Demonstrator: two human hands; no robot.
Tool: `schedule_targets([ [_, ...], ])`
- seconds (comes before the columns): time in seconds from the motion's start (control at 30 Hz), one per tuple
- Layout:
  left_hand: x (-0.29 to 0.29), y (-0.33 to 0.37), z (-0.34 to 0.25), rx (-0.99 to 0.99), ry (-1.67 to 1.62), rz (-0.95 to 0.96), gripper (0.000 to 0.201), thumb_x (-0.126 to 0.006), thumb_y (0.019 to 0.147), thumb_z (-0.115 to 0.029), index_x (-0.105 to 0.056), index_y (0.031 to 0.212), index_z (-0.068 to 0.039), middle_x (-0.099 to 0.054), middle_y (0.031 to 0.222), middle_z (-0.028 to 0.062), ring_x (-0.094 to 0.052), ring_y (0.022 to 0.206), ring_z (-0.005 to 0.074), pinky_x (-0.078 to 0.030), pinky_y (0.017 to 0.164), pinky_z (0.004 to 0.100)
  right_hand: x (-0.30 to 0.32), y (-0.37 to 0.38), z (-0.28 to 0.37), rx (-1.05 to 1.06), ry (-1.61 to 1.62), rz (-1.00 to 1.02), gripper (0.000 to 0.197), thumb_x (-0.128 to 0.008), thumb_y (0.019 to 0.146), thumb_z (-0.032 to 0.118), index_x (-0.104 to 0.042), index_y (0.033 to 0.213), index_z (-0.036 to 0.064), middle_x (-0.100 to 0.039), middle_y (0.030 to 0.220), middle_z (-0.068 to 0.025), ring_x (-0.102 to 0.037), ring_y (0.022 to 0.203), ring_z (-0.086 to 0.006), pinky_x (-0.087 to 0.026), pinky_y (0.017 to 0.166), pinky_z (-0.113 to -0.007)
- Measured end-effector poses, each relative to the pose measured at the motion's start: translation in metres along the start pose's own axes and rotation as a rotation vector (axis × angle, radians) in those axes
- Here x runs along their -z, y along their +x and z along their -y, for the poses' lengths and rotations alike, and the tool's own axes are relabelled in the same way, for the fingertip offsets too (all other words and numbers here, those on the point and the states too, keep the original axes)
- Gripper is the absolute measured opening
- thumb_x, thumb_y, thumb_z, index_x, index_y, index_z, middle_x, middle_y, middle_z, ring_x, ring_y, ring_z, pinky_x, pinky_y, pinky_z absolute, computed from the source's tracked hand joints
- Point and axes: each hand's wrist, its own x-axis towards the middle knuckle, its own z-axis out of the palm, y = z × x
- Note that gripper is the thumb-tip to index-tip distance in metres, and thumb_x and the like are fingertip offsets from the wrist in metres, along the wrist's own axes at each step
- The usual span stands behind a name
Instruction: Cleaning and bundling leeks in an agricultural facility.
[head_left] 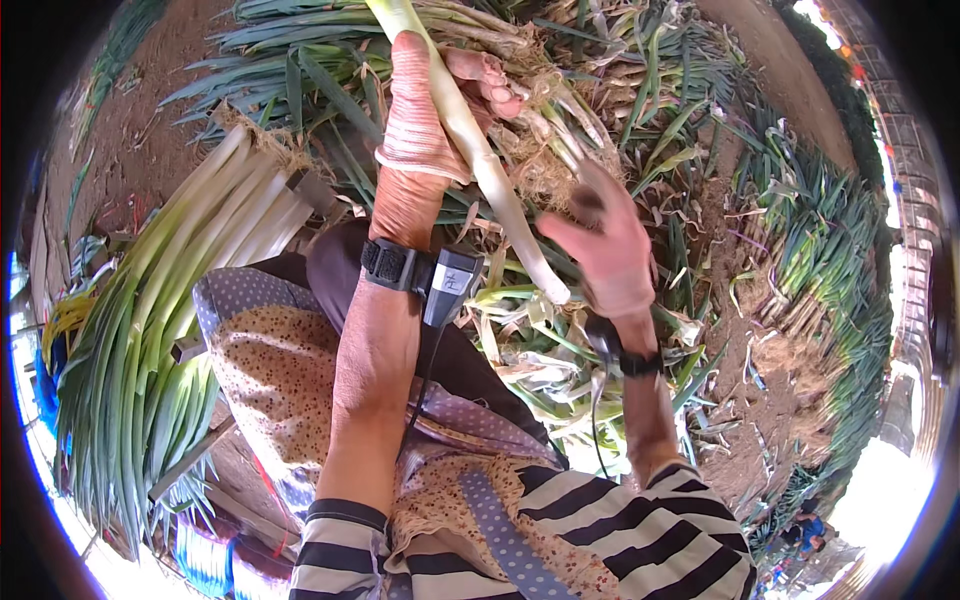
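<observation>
My left hand (430, 120), in a pale pinkish glove with bare fingertips, is closed around a long green onion (490, 180). Its smooth white stalk slants down to the right, and its pale green upper part runs out at the top edge. Near the white end hovers my right hand (605, 245), gloved too and somewhat blurred. The thumb stands apart from the fingers, and nothing shows in its grasp. Behind both hands lie unpeeled green onions (550, 130) with brown, stringy roots. Straps with small black devices circle both wrists.
At left, a bundle of clean white-stalked green onions (170, 240) rests with leaves hanging toward me. Peeled-off leaves and skins (540, 350) litter the ground below my hands. More green onions (820, 270) line the right side on brown soil (740, 400). My patterned apron (270, 360) covers my lap.
</observation>
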Motion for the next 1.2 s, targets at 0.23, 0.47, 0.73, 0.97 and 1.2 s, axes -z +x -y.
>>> schedule_targets([
  [0.23, -0.012, -0.004, 0.001, 0.060, 0.097, 0.001, 0.068, -0.045, 0.081, -0.075, -0.050, 0.076, -0.008, -0.049, 0.069, 0.0044, -0.044, 0.055, 0.0150, -0.037, 0.047, 0.0279, -0.045, 0.054, 0.003, 0.009, 0.493, 0.344, 0.026, -0.081, 0.066, 0.010, -0.063, 0.085, 0.0048, -0.063, 0.089, -0.0045, -0.060, 0.071, -0.0165, -0.048, 0.063, -0.027],
  [0.47, 0.005, 0.000, -0.012, 0.068, 0.063, 0.050, 0.068, -0.043, 0.081, -0.076, -0.049, 0.078, -0.008, -0.047, 0.067, 0.0026, -0.041, 0.052, 0.0134, -0.034, 0.045, 0.0272, -0.014, 0.009, -0.001, 0.115, 1.176, 0.326, 0.019, -0.074, 0.073, 0.000, -0.060, 0.083, 0.0040, -0.055, 0.075, -0.0020, -0.056, 0.067, -0.0137, -0.052, 0.069, -0.033],
  [0.73, 0.009, 0.002, -0.003, 0.066, -0.007, 0.065, 0.066, -0.042, 0.084, -0.072, -0.049, 0.079, -0.006, -0.046, 0.067, 0.0031, -0.041, 0.054, 0.0137, -0.034, 0.045, 0.0282, -0.003, -0.002, 0.018, -0.231, 1.058, 0.120, 0.034, -0.076, 0.071, 0.003, -0.059, 0.100, 0.0034, -0.060, 0.090, -0.0046, -0.060, 0.081, -0.0170, -0.052, 0.072, -0.029],
  [0.97, -0.006, -0.009, 0.005, 0.074, 0.065, 0.002, 0.065, -0.055, 0.081, -0.067, -0.054, 0.087, -0.002, -0.053, 0.074, 0.0077, -0.054, 0.065, 0.0207, -0.051, 0.059, 0.0365, -0.057, 0.032, 0.014, 0.208, -0.019, 0.037, 0.051, -0.087, 0.056, 0.013, -0.056, 0.095, 0.0033, -0.059, 0.088, -0.0088, -0.059, 0.080, -0.0198, -0.049, 0.072, -0.032],
  [1.2, 0.002, 0.000, 0.004, 0.075, 0.055, -0.003, 0.061, -0.059, 0.079, -0.065, -0.052, 0.088, -0.005, -0.048, 0.074, 0.0038, -0.044, 0.056, 0.0142, -0.038, 0.048, 0.0283, -0.050, 0.022, 0.018, 0.070, 0.521, 0.155, 0.030, -0.075, 0.068, -0.008, -0.049, 0.077, 0.0047, -0.049, 0.074, 0.0017, -0.046, 0.065, -0.0056, -0.042, 0.056, -0.023],
])
